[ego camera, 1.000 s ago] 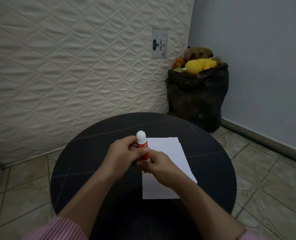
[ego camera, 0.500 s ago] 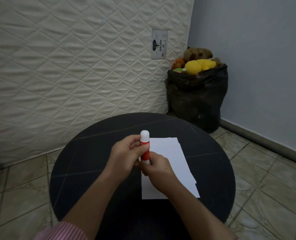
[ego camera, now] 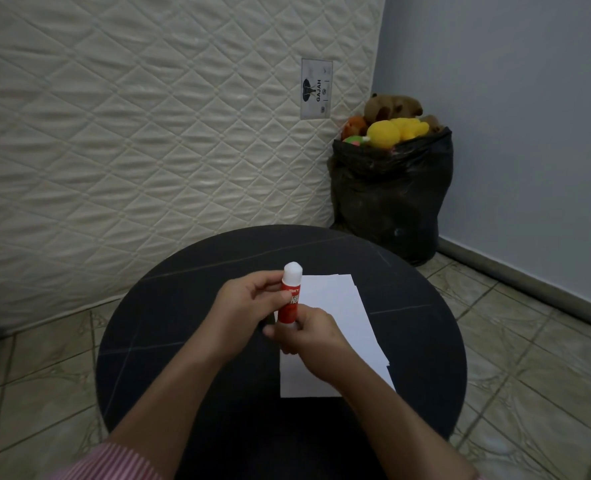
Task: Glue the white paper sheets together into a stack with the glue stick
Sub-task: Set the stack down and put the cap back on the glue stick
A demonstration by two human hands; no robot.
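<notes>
A red glue stick (ego camera: 290, 299) with a white cap stands upright above the round black table (ego camera: 169, 323), held between both hands. My left hand (ego camera: 244, 304) grips its red body from the left. My right hand (ego camera: 304, 332) pinches its lower end from the right. White paper sheets (ego camera: 339, 313) lie in a slightly fanned pile on the table just right of and under my hands; my right forearm covers their near part.
A quilted cream mattress (ego camera: 148, 133) leans upright behind the table. A black bag (ego camera: 391, 195) filled with soft toys sits in the corner at the right. Tiled floor surrounds the table.
The glue stick has tilted more upright and shifted slightly. My right hand has slid down to the stick's base. The paper pile stays where it was.
</notes>
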